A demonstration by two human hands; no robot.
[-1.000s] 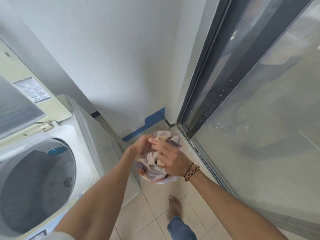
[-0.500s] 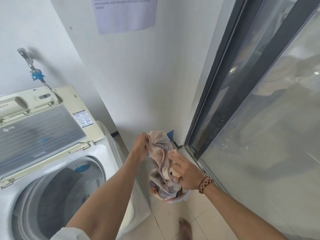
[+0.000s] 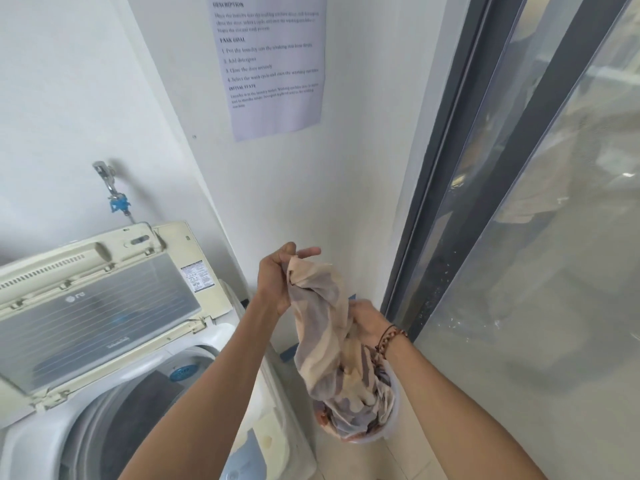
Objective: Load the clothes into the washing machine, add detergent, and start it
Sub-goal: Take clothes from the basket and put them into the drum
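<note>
A beige and grey patterned cloth [image 3: 318,327] hangs stretched between both hands, above a white laundry basket [image 3: 393,420] on the floor that holds more clothes. My left hand [image 3: 277,282] grips the cloth's top end, raised to the right of the machine. Lower down, my right hand [image 3: 367,322], with a beaded bracelet on the wrist, grips the cloth's middle. The top-loading washing machine [image 3: 221,336] stands at lower left with its lid [image 3: 104,306] raised and its drum [image 3: 138,410] open.
A white wall with a taped instruction sheet [image 3: 273,64] stands straight ahead. A tap with a blue hose fitting [image 3: 117,202] sits above the machine. A dark-framed glass sliding door [image 3: 519,237] fills the right side. The basket sits in the narrow gap between machine and door.
Both hands have pulled the cloth up out of the basket; my left hand has risen with its top end. The view has tilted up, showing the lid and the sheet.
</note>
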